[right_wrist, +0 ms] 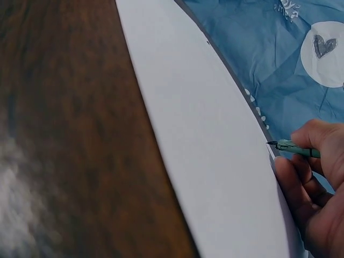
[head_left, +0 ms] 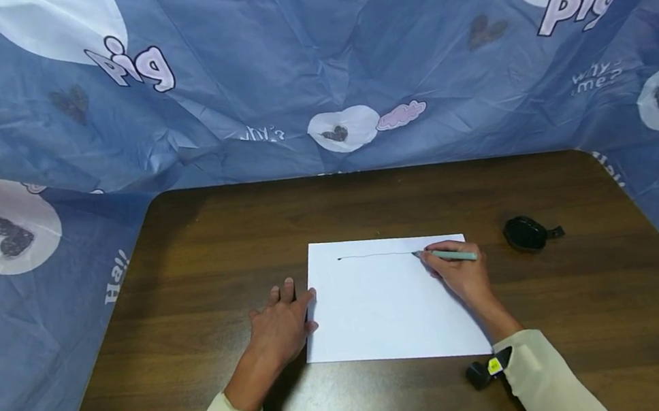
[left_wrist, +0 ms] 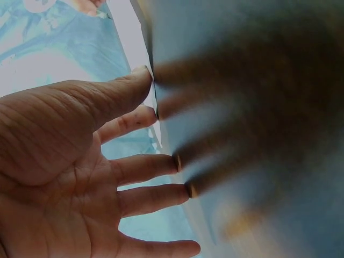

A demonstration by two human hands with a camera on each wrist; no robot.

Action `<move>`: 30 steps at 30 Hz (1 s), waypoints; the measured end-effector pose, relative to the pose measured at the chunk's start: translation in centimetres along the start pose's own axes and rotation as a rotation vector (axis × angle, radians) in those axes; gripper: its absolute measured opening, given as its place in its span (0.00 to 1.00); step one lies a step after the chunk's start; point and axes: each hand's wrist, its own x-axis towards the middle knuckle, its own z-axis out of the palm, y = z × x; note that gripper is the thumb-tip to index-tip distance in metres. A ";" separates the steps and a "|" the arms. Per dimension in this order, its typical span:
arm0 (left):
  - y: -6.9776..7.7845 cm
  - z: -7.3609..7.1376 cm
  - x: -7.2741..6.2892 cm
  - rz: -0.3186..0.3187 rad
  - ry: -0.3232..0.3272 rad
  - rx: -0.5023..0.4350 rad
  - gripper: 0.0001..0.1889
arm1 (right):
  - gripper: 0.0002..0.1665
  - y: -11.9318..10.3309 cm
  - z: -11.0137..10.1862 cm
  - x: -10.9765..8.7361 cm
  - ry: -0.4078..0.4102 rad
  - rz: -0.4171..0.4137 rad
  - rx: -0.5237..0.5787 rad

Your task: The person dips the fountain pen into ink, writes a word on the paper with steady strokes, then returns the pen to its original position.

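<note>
A white sheet of paper (head_left: 380, 316) lies on the brown wooden table. My right hand (head_left: 463, 275) pinches a pale green pen (head_left: 454, 255) between thumb and fingers, its dark pointed tip at the paper near the top right. From a dark dot at the upper left, a thin, slightly wavy line (head_left: 373, 255) runs across to that tip. In the right wrist view the pen (right_wrist: 301, 150) slants over the sheet's far edge. My left hand (head_left: 279, 325) rests with spread, fairly straight fingers at the sheet's left edge; thumb and index fingertips touch that edge, the others reach onto the table.
Right of the paper sits a small black faceted object (head_left: 526, 234) with a short tab. A black device with a yellow label (head_left: 495, 366) is strapped at my right wrist, close to the sheet's lower right corner. Blue printed cloth (head_left: 262, 56) hangs behind and beside the table (head_left: 235, 237).
</note>
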 end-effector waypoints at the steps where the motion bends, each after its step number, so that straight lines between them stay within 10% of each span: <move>1: 0.0 0.0 0.0 -0.001 0.001 -0.001 0.28 | 0.13 0.0 0.0 0.0 0.003 0.001 -0.007; 30: 0.0 -0.2 0.1 -0.010 -0.016 -0.003 0.28 | 0.09 -2.9 5.4 0.5 0.085 -0.021 0.017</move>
